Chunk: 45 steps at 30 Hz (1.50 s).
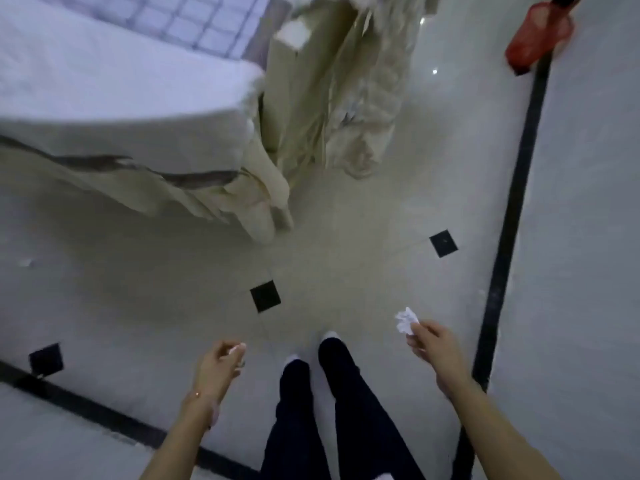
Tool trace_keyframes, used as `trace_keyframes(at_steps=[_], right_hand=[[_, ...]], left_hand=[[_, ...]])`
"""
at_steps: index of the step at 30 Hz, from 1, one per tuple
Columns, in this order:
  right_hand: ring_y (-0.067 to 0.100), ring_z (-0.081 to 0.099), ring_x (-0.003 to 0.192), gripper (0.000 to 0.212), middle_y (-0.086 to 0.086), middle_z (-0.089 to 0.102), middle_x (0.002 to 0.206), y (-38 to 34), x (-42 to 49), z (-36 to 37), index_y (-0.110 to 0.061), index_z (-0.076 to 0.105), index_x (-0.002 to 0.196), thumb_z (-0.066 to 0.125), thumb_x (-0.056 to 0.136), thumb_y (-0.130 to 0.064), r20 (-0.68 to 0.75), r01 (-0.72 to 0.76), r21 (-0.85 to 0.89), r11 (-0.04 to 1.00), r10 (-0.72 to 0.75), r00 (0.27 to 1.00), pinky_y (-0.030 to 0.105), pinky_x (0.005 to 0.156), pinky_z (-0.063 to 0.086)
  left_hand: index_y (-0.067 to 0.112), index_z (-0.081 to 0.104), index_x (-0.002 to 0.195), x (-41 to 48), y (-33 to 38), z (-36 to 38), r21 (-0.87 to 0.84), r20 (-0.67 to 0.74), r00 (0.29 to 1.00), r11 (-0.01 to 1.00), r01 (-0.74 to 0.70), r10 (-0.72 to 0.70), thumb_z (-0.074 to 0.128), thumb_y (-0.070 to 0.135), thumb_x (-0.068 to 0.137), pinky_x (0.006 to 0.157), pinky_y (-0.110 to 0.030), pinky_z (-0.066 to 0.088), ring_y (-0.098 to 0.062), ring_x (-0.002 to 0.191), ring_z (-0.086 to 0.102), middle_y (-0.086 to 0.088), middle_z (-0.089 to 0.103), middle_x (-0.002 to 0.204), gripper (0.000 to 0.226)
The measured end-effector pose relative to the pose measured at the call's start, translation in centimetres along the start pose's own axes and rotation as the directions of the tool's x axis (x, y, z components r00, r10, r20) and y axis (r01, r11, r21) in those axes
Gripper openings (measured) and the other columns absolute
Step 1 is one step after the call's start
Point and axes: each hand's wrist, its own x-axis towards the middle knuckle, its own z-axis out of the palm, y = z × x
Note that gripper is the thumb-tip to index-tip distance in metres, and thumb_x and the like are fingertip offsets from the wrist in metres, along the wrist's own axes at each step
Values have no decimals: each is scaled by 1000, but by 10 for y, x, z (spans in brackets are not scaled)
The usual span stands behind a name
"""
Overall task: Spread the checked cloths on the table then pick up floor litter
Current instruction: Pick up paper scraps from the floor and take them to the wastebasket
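Observation:
My right hand (pixel 431 344) pinches a crumpled white paper scrap (pixel 406 319) above the floor at the lower right. My left hand (pixel 218 365) is curled around a small white bit of litter (pixel 237 348) at its fingertips. A checked cloth (pixel 194 22) lies on the table (pixel 121 95) at the upper left, over a cream table skirt. Another small white scrap (pixel 26 262) lies on the floor at the far left.
A chair in a cream cover (pixel 346 91) stands beside the table corner. A red mesh bin (pixel 538 38) sits at the upper right by a black floor stripe (pixel 509 237). My legs and white shoes (pixel 329 337) are at bottom centre on pale tiles.

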Motion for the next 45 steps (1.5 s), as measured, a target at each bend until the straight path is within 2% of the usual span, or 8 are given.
trace_keyframes(at_steps=[8, 13, 26, 29, 32, 36, 42, 45], right_hand=[[6, 38, 45, 22, -1, 49, 54, 5, -116, -46, -6, 68, 76, 53, 93, -9, 43, -73, 23, 997, 72, 996, 16, 47, 29], [15, 46, 60, 20, 10, 57, 70, 20, -132, -68, -3, 66, 87, 49, 96, -9, -73, -136, 196, 971, 153, 986, 23, 55, 34], [22, 54, 82, 24, 16, 63, 91, 27, -41, -152, 15, 65, 105, 54, 92, -3, -206, -349, 342, 873, 431, 878, 27, 65, 42], [15, 51, 81, 25, 10, 61, 94, -18, 1, -197, 4, 66, 111, 53, 95, -10, -213, -379, 311, 872, 452, 866, 7, 46, 39], [16, 47, 47, 21, 8, 59, 55, -77, 57, -243, 3, 70, 72, 56, 88, 5, -136, -361, 302, 882, 415, 900, 13, 33, 32], [18, 47, 52, 14, 9, 58, 61, -172, 134, -298, -3, 69, 74, 62, 87, -3, -226, -234, 281, 931, 302, 926, 21, 48, 35], [14, 54, 61, 16, 9, 62, 72, -307, 246, -348, -6, 69, 90, 54, 92, -10, -211, -38, 328, 944, 112, 971, 21, 57, 44], [15, 52, 59, 18, 8, 60, 68, -355, 303, -366, -8, 68, 81, 53, 92, -8, -209, -44, 330, 943, 119, 971, 20, 55, 41]], left_hand=[[13, 59, 80, -80, 9, 7, 133, 133, 986, 988, 80, -98, 60, 19, 90, 65, -29, 48, -22, 73, 60, -12, 61, 82, 12], [3, 58, 83, -91, 16, 24, 246, 160, 970, 959, 142, -184, 62, 12, 87, 58, -26, 44, -21, 64, 54, -11, 58, 72, 11], [12, 56, 72, -23, 242, 215, 281, 403, 908, 928, -246, 118, 58, 6, 89, 51, -21, 40, -14, 56, 49, -4, 52, 60, 18], [13, 56, 71, -6, 294, 266, 293, 375, 921, 929, -224, 104, 59, 6, 89, 52, -22, 41, -16, 57, 49, -5, 53, 61, 19], [11, 53, 69, 8, 336, 308, 373, 361, 928, 899, -231, 89, 58, 5, 89, 46, -20, 38, -16, 53, 48, -7, 51, 58, 22], [7, 51, 66, 31, 377, 343, 430, 325, 946, 889, -155, 8, 55, 2, 90, 51, -22, 36, -16, 47, 45, -8, 48, 56, 25], [-1, 45, 61, 69, 430, 368, 428, 188, 979, 904, -16, -72, 47, -13, 89, 22, -7, 23, -6, 18, 36, -7, 44, 48, 31], [-12, 59, 83, 104, 475, 388, 448, 106, 993, 894, 5, -59, 55, -13, 86, 26, -12, 34, -25, 46, 50, -10, 52, 66, 5]])
